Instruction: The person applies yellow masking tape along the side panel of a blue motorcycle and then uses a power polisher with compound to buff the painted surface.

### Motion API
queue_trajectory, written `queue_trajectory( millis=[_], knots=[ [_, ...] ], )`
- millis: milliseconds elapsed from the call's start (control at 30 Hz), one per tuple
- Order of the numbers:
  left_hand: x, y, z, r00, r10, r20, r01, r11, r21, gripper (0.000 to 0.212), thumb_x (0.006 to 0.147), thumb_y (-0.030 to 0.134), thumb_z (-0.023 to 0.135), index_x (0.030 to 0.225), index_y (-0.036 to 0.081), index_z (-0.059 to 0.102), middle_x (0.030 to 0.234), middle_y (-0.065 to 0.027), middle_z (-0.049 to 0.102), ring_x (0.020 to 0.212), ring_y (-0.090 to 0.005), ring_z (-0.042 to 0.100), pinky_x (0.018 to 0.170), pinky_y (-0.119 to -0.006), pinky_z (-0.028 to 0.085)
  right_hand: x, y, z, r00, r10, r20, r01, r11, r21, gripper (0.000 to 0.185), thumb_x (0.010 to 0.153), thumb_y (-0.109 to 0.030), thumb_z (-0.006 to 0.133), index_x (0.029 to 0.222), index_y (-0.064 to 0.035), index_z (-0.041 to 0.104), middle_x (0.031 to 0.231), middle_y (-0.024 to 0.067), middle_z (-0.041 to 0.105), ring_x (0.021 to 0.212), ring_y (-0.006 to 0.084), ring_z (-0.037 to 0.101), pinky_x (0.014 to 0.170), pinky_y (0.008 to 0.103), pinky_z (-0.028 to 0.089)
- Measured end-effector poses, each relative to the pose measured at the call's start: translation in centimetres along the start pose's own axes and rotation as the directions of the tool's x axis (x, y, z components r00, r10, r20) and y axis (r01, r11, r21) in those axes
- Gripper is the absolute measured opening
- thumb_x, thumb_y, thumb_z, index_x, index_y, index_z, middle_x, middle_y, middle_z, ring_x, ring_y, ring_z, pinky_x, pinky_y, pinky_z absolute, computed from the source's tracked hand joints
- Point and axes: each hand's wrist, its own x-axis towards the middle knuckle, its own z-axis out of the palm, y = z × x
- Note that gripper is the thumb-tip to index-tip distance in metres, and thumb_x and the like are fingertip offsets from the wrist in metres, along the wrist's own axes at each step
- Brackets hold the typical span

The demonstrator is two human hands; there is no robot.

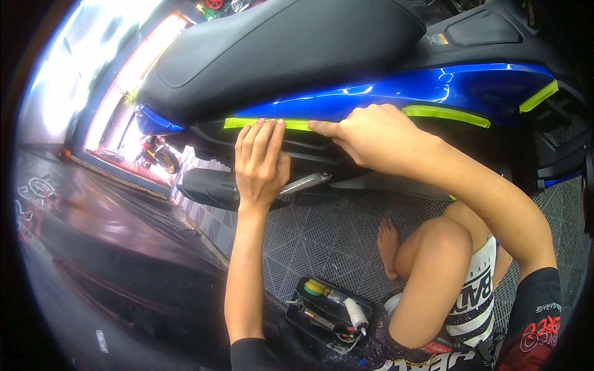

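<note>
A strip of yellow-green masking tape [297,124] runs along the lower edge of the blue side panel [380,95] of a motor scooter. My left hand [262,162] rests its fingertips on this strip, with the fingers stretched out side by side. At the strip's right end, the index finger of my right hand [385,134] touches the tape. Its other fingers are curled and partly hidden, so I cannot see whether they hold anything. Further right, a second tape strip [448,114] follows the panel's curved lower edge. A third, short tape strip [539,96] sits at the panel's front end.
Above the panel is the black scooter seat [287,51]. A black exhaust muffler [209,185] lies below my left hand. On the grey tiled floor [320,236], a black tool tray [325,315] holds tape rolls and a white bottle [355,313]. A dark plastic-like sheet [139,259] covers something at left.
</note>
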Motion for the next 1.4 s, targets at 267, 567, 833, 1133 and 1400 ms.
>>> queue_trajectory(
  millis=[267,567,833,1133,1400],
  knots=[
    [0.2,0.5,-0.4,0.999,0.011,0.048,-0.012,1.000,0.017,0.051,0.076,-0.003,0.065,0.127,0.002,0.068,0.124,-0.0116,0.065,0.117,-0.0304,0.062,0.104,-0.047,0.048,-0.4,0.3,0.1,1.000,-0.018,-0.002,0.018,1.000,-0.020,0.049,0.090,-0.010,0.065,0.138,-0.0172,0.066,0.086,0.0167,0.075,0.079,0.0338,0.075,0.070,0.0441,0.059],
    [0.3,-0.7,-2.2,0.991,0.024,0.135,-0.038,0.994,0.099,0.049,0.076,-0.001,0.066,0.125,0.000,0.067,0.125,-0.0120,0.064,0.118,-0.0307,0.060,0.106,-0.048,0.046,-0.2,-0.4,1.7,0.990,-0.070,-0.126,0.069,0.997,-0.017,0.045,0.097,-0.015,0.059,0.140,-0.0236,0.064,0.082,0.0186,0.073,0.073,0.0348,0.073,0.068,0.0470,0.059],
    [-0.6,0.1,-1.7,0.969,-0.095,0.228,0.078,0.994,0.081,0.054,0.082,0.007,0.066,0.136,0.003,0.059,0.136,-0.0187,0.060,0.129,-0.0395,0.055,0.112,-0.052,0.042,-0.9,0.6,2.3,0.900,-0.171,-0.402,0.169,0.985,-0.040,0.021,0.093,-0.019,0.059,0.109,-0.0133,0.071,0.081,0.0147,0.072,0.075,0.0334,0.074,0.061,0.0479,0.058],
    [-1.0,1.3,1.3,0.981,0.054,0.186,-0.043,0.997,-0.059,0.058,0.085,-0.002,0.052,0.143,-0.006,0.052,0.145,-0.0219,0.053,0.137,-0.0433,0.048,0.118,-0.053,0.035,-0.8,0.9,5.0,0.919,-0.143,-0.368,0.083,0.981,-0.176,0.032,0.092,-0.019,0.060,0.118,-0.0066,0.075,0.082,0.0154,0.071,0.076,0.0300,0.071,0.060,0.0422,0.054],
    [-0.9,2.5,1.7,0.993,-0.002,0.116,0.010,0.998,-0.068,0.059,0.082,-0.004,0.054,0.141,-0.006,0.053,0.144,-0.0222,0.054,0.138,-0.0436,0.047,0.120,-0.054,0.034,-2.0,1.4,4.0,0.905,-0.160,-0.395,0.112,0.984,-0.140,0.038,0.092,-0.016,0.060,0.129,-0.0091,0.070,0.089,0.0196,0.072,0.078,0.0335,0.072,0.067,0.0441,0.058]
  ],
)
